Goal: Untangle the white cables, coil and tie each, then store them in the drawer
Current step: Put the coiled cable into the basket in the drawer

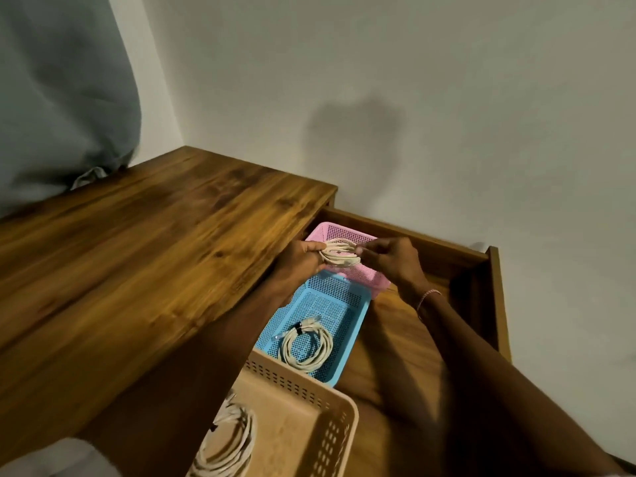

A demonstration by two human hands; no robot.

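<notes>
From the head camera, both hands meet over the far end of an open wooden drawer (495, 297) that is pulled out from the right end of a wooden desk (137, 253).

The left hand (303, 259) grips one end of a coiled white cable (339, 253), its fingers curled round the bundle. The right hand (389, 258) pinches the opposite end between thumb and fingertips. The coil is squeezed into a flattened oval. Its long axis runs from hand to hand, across the picture and dipping slightly toward the right. It is held just above a pink mesh basket (364, 275), the farthest of three baskets in the drawer; whether it touches the basket cannot be told.

Next nearer is a blue mesh basket (358, 325), touching the pink one. A second coiled cable (306, 342) lies flat in it, bound by a black tie (298, 328) on its far side, with its plug ends pointing away from the camera.

Nearest is a beige perforated basket (309, 407) holding a third cable coil (227, 438), partly hidden by the left forearm.

A thin bracelet (426, 299) circles the right wrist. A grey curtain (51, 98) hangs at the far left, its hem resting on the desk top.
</notes>
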